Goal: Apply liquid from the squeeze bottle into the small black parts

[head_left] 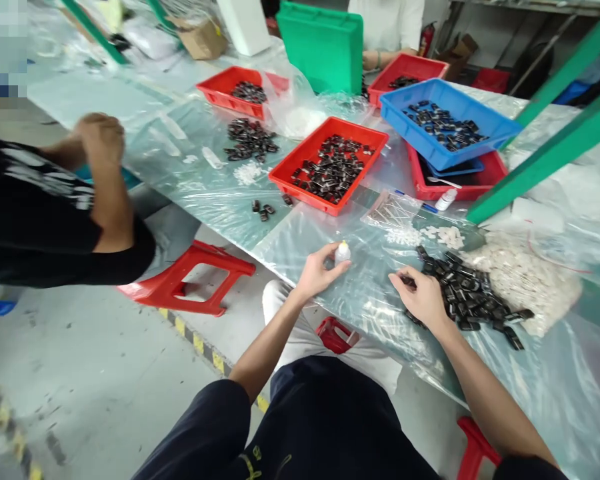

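Observation:
My left hand [321, 272] is closed round a small white dropper bottle [343, 253] with a yellow tip, held upright over the plastic-covered table. My right hand [424, 295] has its fingers curled at the left edge of a heap of small glossy black plastic parts [473, 297]. Something dark shows between its thumb and forefinger; I cannot make out whether it is one of these parts. Small white pieces [445, 236] lie scattered just beyond the heap. Beside it, on the right, rests a clear bag of beige pieces [535, 283].
A red tray [280, 175] of black parts stands ahead, and a blue tray [450, 159] is stacked on a red one [500, 175]. A small white bottle [446, 199] lies near a green post [540, 157]. Another person's arm [111, 207] is at left, near a red stool [205, 277].

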The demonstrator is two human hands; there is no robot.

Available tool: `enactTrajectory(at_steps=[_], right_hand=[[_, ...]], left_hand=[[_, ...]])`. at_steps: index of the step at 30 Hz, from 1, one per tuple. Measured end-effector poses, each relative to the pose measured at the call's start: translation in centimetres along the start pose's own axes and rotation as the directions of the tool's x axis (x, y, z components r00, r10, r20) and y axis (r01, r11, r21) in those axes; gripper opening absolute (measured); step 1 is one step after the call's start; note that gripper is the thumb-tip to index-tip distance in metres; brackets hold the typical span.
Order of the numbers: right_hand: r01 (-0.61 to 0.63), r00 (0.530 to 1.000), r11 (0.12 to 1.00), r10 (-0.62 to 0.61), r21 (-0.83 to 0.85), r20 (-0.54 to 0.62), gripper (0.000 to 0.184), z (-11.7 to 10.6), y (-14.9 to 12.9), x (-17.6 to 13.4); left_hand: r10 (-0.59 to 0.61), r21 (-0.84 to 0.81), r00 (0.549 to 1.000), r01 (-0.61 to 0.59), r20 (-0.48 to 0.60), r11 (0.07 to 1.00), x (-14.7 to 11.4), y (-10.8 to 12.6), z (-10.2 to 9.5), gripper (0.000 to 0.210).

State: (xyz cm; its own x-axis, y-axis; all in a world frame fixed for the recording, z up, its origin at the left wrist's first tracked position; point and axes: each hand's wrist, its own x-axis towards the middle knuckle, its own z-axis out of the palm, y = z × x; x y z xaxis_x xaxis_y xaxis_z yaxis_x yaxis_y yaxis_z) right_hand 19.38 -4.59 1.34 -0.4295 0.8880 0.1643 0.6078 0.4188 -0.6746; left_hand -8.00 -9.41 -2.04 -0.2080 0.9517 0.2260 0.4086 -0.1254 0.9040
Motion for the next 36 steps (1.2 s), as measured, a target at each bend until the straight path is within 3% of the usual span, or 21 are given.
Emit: enactTrajectory(at_steps=[2,5,7,9,15,21,36], right_hand=[[-0.068,0.998,0.949,0.068,0.306,0.013,0.043,-0.5,-0.2,0.2],[-0.192,0.981,0.713,0.158,0.675,0.112,0.031,-0.8,-0.1,0.6],[-0.251,0.967,0.58,0.178,0.775,0.18,0.023,-0.7,0.0,0.8],[-0.267,0.962,0.525,0.19,0.808,0.195,0.023,-0.6,0.1,0.8],[-0.202,0.978,0.482,0.056,0.853,0.2,0.035,-0.8,-0.2,0.7],[-0.158,0.978,0.537,-0.033,0.828,0.208,0.038,-0.6,-0.4,0.4],[-0.127,0.985,0.55,-0.028,0.825,0.17,0.04,-0.2,0.0,0.2]], left_hand=[[-0.024,-0.025,1.0,0.025,0.008,0.999,0.2,-0.2,0.0,0.051],[-0.064,-0.097,0.998,0.066,0.02,0.993,0.4,-0.4,0.1,0.057],[-0.087,-0.145,0.996,0.087,0.007,0.986,0.3,-0.4,0.3,0.058],[-0.081,-0.181,0.997,0.078,-0.01,0.98,0.0,0.0,0.6,0.055],[0.013,-0.254,1.0,-0.009,0.017,0.967,-1.4,2.5,1.6,0.045],[0.072,-0.227,0.994,-0.052,0.083,0.973,-2.0,4.5,1.0,0.045],[0.085,-0.004,0.989,-0.085,0.119,0.996,-2.3,5.9,-0.3,0.037]])
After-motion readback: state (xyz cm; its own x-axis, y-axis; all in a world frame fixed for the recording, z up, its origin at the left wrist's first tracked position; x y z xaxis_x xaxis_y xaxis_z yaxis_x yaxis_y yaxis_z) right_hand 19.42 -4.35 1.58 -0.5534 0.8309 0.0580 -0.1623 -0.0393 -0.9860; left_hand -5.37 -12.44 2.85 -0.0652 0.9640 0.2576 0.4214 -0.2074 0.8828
